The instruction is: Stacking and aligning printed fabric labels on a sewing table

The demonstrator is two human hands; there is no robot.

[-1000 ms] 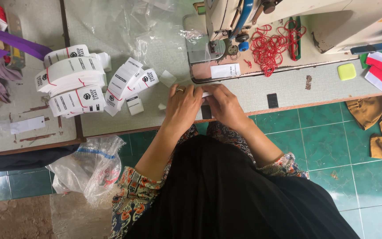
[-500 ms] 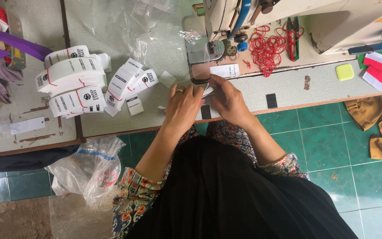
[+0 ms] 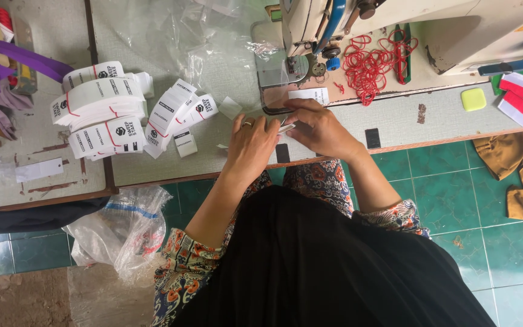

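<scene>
From the head camera we see our left hand (image 3: 254, 140), a ring on one finger, and our right hand (image 3: 319, 127) meeting at the near edge of the pale speckled worktable (image 3: 213, 72). Between the fingertips sits a small white woven label (image 3: 287, 128), at three o'clock of the left hand and nine o'clock of the right. Both hands are closed to a pinch on it, fingers curled; how much of it lies under the fingers we cannot tell.

At twelve o'clock of the hands stands the cream sewing machine (image 3: 334, 24), its presser foot just beyond the fingertips, another white label (image 3: 310, 95) lying under it. A tangle of red rubber bands (image 3: 373, 63) lies at one o'clock. Bundled white printed labels (image 3: 101, 115) are stacked at nine o'clock, well apart, with clear plastic film (image 3: 201, 36) at eleven. Below the table edge runs a green tiled floor (image 3: 455, 200); a crumpled plastic bag (image 3: 122, 230) rests at seven o'clock.
</scene>
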